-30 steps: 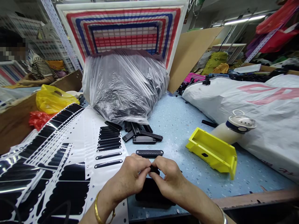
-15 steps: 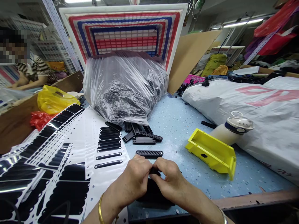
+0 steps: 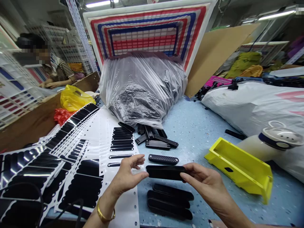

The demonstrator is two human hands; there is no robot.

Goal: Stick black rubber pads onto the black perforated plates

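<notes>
Black bar (image 3: 165, 172) sits btwn the two hands, held up over the table, long axis approx 9 to 3 o'clock, its 3 o'clock end dipping a touch. R hand (image 3: 206, 179) has the 3 o'clock end pinched btwn thumb & fingers, so nearly the whole bar runs out toward 9 o'clock from that grip. L hand (image 3: 128, 172) is at the 9 o'clock end, fingers & thumb spread wide w/ nothing gripped; thumb tip is right by the bar's end, can't tell if touching. R hand is def. the nearer, being on it

Around the bar: patterned bar (image 3: 163, 159) just off at 12 o'clock, approx parallel; loose bars (image 3: 158, 144) further out, same way. Three dark bars (image 3: 168, 199) at 6 o'clock, close together, w/ the front table edge past them. White sheet (image 3: 123, 196) is under L hand, its edge at 8 o'clock. Most room is at 1 to 2 o'clock: blue tabletop (image 3: 196, 129) up to the yellow tray (image 3: 241, 176), which sits well apart at 3 o'clock
</notes>
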